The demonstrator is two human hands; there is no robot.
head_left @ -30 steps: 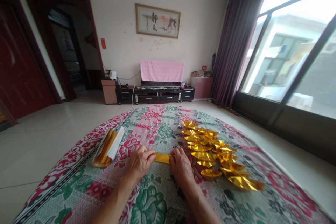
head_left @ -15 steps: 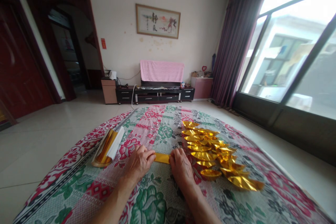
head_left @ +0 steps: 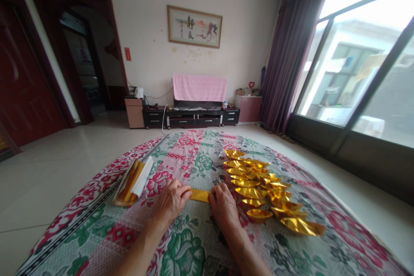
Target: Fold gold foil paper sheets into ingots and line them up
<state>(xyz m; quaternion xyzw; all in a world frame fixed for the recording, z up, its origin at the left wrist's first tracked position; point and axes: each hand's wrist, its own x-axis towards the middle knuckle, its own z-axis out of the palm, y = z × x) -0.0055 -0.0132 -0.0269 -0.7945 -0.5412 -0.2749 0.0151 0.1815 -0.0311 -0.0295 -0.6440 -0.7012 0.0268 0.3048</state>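
A narrow folded strip of gold foil paper (head_left: 200, 195) lies level across the middle of the patterned cloth. My left hand (head_left: 173, 198) pinches its left end, and my right hand (head_left: 223, 202) pinches the right end. Both ends are hidden under my closed fingers. To the right of my right hand stand several folded gold paper ingots (head_left: 250, 192) in rough rows, shiny and boat-shaped. Left of my left hand rests a curled stack of gold foil sheets (head_left: 132, 183) with white backing.
A floral cloth (head_left: 184, 250) covers the round table. Beyond it are a low black cabinet (head_left: 194, 120) and a pink towel (head_left: 199, 87) draped over something upright. A purple curtain (head_left: 284, 51) hangs by the window on the right; a dark red door (head_left: 29, 73) is at the left.
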